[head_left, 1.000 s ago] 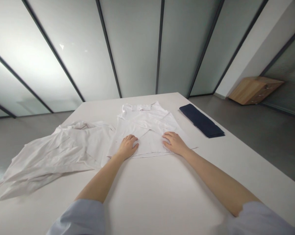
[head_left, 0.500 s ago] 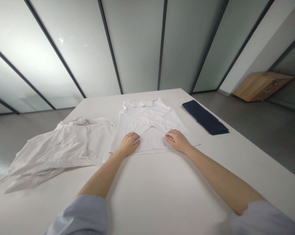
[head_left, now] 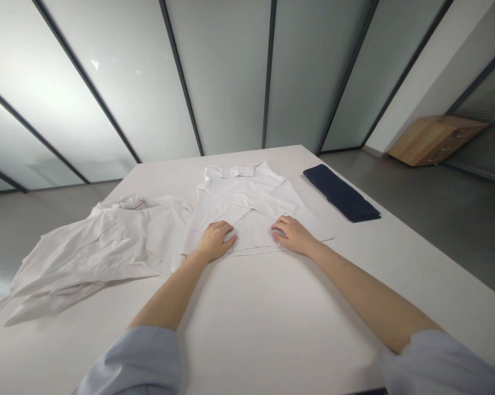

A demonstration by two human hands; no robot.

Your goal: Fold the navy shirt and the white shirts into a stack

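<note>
A white shirt (head_left: 251, 197) lies spread on the table, its collar at the far end and its sleeves folded across the body. My left hand (head_left: 216, 240) rests on the shirt's near left part, thumb apart from the fingers. Opposite it, my right hand (head_left: 291, 235) lies on the near right part with its fingers lightly bent and the thumb separate. Both palms face down and neither visibly grips the fabric. To the left is a second white garment (head_left: 119, 241), loose and rumpled, its edge close to the shirt.
A folded dark navy cloth (head_left: 341, 193) lies near the right edge of the white table (head_left: 247, 318). A wooden drawer cabinet (head_left: 432, 140) stands on the floor at the far right. Frosted glass panels (head_left: 226, 77) rise behind the table.
My hands have drawn slightly closer together on the shirt. The view has shifted a little, and a dark edge now shows at the bottom right. The garments otherwise look the same.
</note>
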